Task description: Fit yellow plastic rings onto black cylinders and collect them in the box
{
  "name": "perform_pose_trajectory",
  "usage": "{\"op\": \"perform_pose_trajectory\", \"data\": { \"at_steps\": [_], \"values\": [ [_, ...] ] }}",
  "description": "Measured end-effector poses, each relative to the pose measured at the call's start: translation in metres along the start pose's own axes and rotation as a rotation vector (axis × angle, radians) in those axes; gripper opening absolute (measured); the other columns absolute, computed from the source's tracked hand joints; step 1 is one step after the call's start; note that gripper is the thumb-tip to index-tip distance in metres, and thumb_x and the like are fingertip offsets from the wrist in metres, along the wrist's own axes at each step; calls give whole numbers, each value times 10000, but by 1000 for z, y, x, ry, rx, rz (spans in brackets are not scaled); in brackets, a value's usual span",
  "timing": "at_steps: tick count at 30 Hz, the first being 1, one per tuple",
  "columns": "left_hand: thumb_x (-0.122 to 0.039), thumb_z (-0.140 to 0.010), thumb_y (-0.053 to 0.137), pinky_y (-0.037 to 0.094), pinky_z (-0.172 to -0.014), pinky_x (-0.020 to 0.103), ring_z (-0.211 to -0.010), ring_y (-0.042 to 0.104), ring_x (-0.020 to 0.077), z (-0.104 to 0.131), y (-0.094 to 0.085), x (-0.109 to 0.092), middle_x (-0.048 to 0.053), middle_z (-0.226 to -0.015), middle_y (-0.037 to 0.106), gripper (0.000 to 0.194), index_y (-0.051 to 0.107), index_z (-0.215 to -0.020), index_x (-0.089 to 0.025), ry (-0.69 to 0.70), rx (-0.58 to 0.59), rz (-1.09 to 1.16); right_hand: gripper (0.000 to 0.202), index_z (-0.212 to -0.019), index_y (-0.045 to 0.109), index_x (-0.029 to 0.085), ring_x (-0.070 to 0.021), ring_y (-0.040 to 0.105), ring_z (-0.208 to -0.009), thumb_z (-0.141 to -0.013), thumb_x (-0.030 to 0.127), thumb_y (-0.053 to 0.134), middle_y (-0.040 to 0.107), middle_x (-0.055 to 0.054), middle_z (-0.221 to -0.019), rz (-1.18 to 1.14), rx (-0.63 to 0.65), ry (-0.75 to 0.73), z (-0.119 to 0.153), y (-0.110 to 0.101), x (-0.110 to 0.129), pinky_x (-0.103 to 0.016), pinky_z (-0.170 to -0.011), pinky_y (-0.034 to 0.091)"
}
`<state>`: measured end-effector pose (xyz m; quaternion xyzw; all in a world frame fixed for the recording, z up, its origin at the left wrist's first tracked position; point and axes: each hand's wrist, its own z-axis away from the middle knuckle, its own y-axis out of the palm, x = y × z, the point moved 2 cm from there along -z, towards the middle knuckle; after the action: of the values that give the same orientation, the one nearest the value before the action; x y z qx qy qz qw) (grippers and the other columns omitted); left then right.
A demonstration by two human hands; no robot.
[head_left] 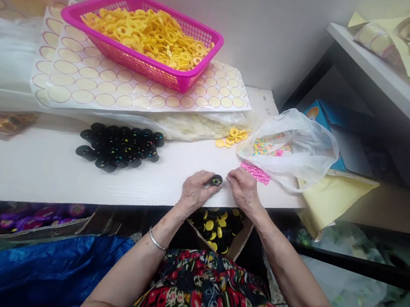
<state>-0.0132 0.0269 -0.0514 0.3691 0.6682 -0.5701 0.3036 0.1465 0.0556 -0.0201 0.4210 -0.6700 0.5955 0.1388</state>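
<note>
Left fingers (201, 179) holding a round black plastic piece (217, 180), right fingers (237, 177) pinched narrow just beside it; anything between them unclear

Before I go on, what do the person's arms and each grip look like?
The left grip and right grip are ungloved. The left forearm is unsleeved, with a slim silvery bangle; the right forearm is bare. The top is dark with a red print.

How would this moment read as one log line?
left hand: holds black piece | right hand: close by, hold unclear | basket: yellow pieces
</note>
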Motion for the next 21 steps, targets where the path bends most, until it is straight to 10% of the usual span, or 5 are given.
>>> {"op": "perform_pose_trajectory", "data": {
  "at_steps": [15,21],
  "values": [
    [-242,-710,641,429,-730,245,-805,561,143,0,-6,-9,-13,-842,640,189,654,-897,-250,-25,72,-37,235,-656,594,170,-151,459,-718,-827,111,443,511,-35,-712,279,340,-171,-19,7,28,-258,-627,343],
    [-303,-725,649,425,-695,239,-781,563,137,0,-4,-7,-8,-829,641,200,660,-918,-251,4,69,-37,126,-747,642,162,-120,501,-672,-776,112,530,521,-7,-703,-146,319,-98,-20,0,18,-236,-621,379]
  ]
}}
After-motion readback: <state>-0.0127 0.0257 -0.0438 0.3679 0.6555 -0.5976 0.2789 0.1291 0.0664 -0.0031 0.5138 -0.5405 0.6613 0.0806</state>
